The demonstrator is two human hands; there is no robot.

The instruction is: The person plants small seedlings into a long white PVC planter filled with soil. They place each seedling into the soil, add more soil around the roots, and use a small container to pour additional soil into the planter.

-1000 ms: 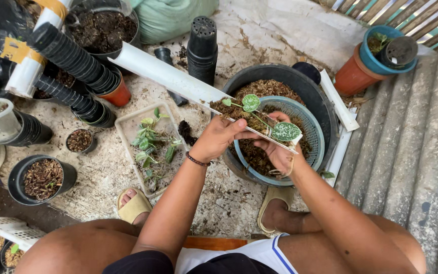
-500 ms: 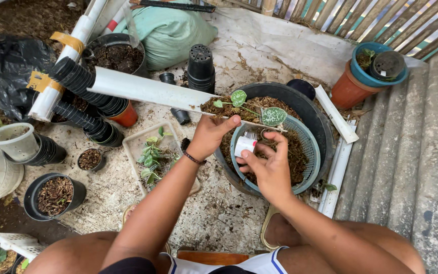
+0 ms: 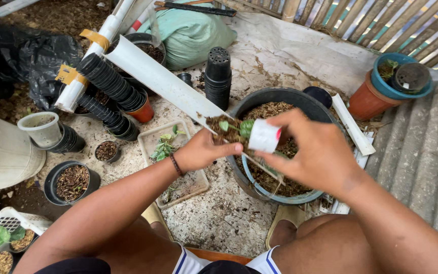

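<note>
seedling now held over the white cup

hands have shifted since the frames a second back: then both were low over the blue basin, the leafy cutting spread across its rim. now the right hand (image 3: 316, 152) has come up with a small white cup (image 3: 264, 136) gripped on its side between thumb and fingers, its mouth turned toward the left hand (image 3: 201, 151). the left fingers are pinched narrow around the rooty soil clump of the seedling (image 3: 236, 128), its 2 green leaves right at the cup's mouth, touching or nearly so. both sit above the blue basin (image 3: 259, 185) of brown mix, which rests inside the black tub (image 3: 285, 96). judging by this, potting has moved from picking out the plant to fitting it into the cup.
</note>
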